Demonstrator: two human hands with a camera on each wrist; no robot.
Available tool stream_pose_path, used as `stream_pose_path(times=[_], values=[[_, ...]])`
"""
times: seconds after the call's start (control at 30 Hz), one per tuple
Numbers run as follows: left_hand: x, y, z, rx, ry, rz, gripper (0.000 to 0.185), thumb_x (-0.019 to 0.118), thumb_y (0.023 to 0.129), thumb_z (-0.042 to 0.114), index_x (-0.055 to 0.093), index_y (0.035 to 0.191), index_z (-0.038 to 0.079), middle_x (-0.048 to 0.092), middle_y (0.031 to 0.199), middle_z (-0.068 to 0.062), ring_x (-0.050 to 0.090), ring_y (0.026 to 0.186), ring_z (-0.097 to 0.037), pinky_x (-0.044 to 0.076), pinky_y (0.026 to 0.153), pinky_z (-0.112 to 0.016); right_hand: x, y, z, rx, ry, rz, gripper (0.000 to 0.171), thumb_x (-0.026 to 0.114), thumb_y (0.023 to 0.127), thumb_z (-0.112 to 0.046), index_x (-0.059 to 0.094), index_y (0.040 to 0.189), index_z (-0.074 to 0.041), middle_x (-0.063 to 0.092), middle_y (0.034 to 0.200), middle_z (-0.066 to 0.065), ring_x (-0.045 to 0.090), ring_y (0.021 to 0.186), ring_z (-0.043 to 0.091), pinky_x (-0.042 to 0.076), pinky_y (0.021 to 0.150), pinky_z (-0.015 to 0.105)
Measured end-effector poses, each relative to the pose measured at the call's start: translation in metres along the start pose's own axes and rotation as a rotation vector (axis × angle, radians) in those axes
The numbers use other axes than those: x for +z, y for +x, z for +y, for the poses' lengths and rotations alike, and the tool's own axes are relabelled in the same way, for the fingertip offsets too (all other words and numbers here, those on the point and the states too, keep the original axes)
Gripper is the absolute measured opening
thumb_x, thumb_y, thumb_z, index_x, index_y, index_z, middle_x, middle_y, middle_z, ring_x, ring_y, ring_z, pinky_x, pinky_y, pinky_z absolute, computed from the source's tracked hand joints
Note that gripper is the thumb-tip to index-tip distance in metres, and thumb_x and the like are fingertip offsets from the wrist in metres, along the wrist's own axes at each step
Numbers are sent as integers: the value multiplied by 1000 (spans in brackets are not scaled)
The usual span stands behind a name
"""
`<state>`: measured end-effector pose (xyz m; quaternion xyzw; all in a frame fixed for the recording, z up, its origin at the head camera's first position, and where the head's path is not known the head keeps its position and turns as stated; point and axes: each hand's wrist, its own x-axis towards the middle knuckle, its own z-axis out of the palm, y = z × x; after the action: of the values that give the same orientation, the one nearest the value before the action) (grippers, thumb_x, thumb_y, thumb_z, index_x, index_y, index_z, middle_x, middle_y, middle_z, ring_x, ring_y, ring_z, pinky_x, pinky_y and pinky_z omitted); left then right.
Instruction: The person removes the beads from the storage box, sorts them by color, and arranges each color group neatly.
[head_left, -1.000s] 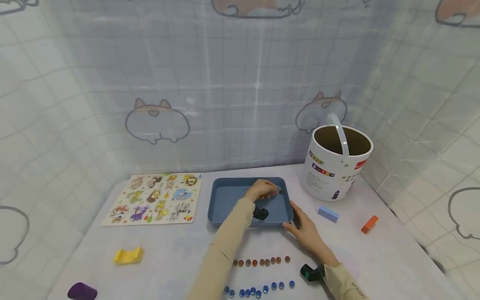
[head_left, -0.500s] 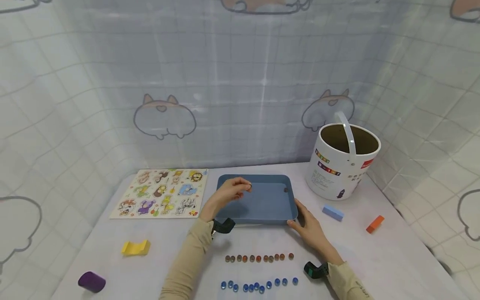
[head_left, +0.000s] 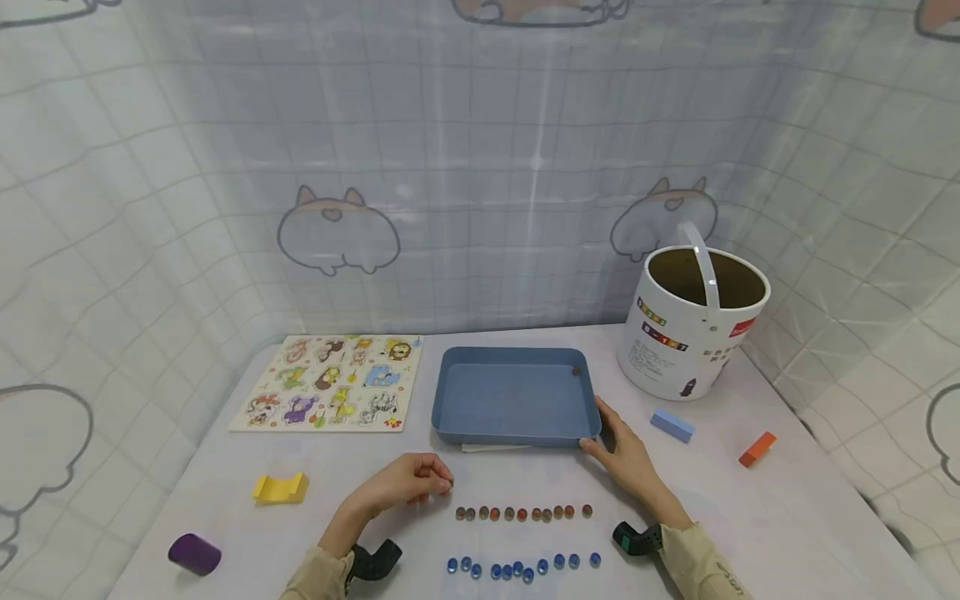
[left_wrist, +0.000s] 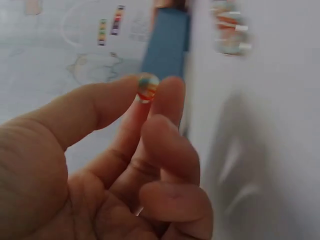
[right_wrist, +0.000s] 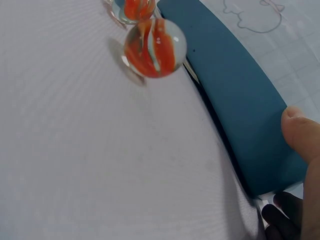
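My left hand (head_left: 408, 483) is over the table left of a row of marbles, pinching a clear marble (left_wrist: 147, 88) with orange and blue-green swirls between thumb and fingertips. The blue tray (head_left: 517, 400) lies at the middle back, one orange-brown marble (head_left: 576, 371) near its right wall. At the tray's near right corner, my right hand (head_left: 628, 462) holds it, thumb on the front rim and fingers along the side. In front runs a line of orange-swirled marbles (head_left: 522, 515), one of them a large orange marble (right_wrist: 156, 48) in the right wrist view. Closer still lie blue marbles (head_left: 518, 569) in an uneven row.
An animal puzzle board (head_left: 330, 383) lies left of the tray. A white bucket (head_left: 686, 333) stands at the back right, with a blue block (head_left: 672, 425) and an orange block (head_left: 757, 448) before it. A yellow block (head_left: 281, 489) and purple cylinder (head_left: 194, 554) lie front left.
My left hand has taken a marble out of the tray and come left and nearer, down to the end of the orange row. The right hand stays at the tray's corner.
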<state>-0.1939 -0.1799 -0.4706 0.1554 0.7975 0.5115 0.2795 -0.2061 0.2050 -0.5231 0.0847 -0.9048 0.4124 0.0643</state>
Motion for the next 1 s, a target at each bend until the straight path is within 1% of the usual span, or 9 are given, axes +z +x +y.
stream_pose_path(times=[0.1, 0.3, 0.47, 0.57, 0.63, 0.7, 0.8, 0.9, 1.0], values=[[5, -8, -5, -16, 16, -5, 18, 64, 93, 17, 66, 99, 1, 64, 76, 0, 46, 60, -11, 38, 52, -22, -2, 1, 0, -11, 2, 7, 81, 68, 89, -36, 26, 154, -9, 37, 153, 22, 37, 139, 43, 31, 110, 61], [13, -11, -6, -33, 93, 45, 13, 70, 87, 14, 69, 92, 3, 61, 70, 2, 45, 57, -10, 37, 50, -20, -3, 1, -3, 3, 4, -2, 82, 68, 89, -37, 26, 154, -9, 36, 153, 23, 36, 139, 44, 30, 110, 61], [22, -12, -2, -59, 183, 82, 9, 74, 82, 14, 70, 87, 7, 60, 66, 5, 46, 56, -9, 38, 50, -21, -1, 0, -3, 8, 11, -10, 82, 68, 89, -37, 26, 154, -10, 35, 154, 22, 35, 140, 43, 29, 110, 61], [22, -13, 4, -75, 210, 84, 11, 74, 82, 14, 71, 90, 8, 60, 66, 4, 46, 55, -9, 38, 50, -22, -1, 0, -3, 7, 9, -11, 82, 68, 89, -38, 26, 154, -10, 34, 154, 22, 35, 140, 43, 29, 110, 61], [20, -12, 10, -63, 225, 84, 13, 72, 85, 16, 70, 95, 7, 62, 68, 3, 49, 56, -9, 40, 50, -23, -2, 0, -2, 8, 3, -10, 82, 68, 89, -38, 26, 154, -9, 34, 154, 22, 35, 140, 43, 29, 110, 61], [16, -7, 19, -26, 239, 97, 18, 70, 88, 19, 70, 100, 6, 65, 70, -1, 51, 56, -12, 40, 49, -24, -2, 0, -2, 11, -3, -1, 82, 68, 89, -38, 27, 154, -10, 35, 153, 22, 35, 139, 44, 30, 110, 62], [9, 7, 34, 49, 248, 111, 27, 64, 94, 25, 68, 108, 3, 69, 78, -9, 54, 57, -16, 41, 50, -25, -3, 0, -1, 14, -1, 9, 82, 69, 89, -38, 27, 153, -10, 36, 153, 22, 36, 139, 44, 29, 109, 62], [5, 27, 49, 105, 221, 82, 32, 60, 97, 28, 67, 114, 2, 71, 87, -15, 56, 61, -20, 46, 56, -31, -2, 0, -1, 11, 9, 1, 82, 69, 89, -37, 27, 153, -9, 35, 153, 22, 35, 139, 44, 29, 110, 62], [5, 52, 64, 128, 178, 35, 35, 57, 99, 28, 65, 119, 1, 70, 95, -18, 58, 66, -25, 49, 62, -38, 0, 0, -2, 11, 14, -11, 82, 69, 89, -38, 27, 153, -9, 34, 154, 22, 34, 140, 43, 29, 110, 61]])
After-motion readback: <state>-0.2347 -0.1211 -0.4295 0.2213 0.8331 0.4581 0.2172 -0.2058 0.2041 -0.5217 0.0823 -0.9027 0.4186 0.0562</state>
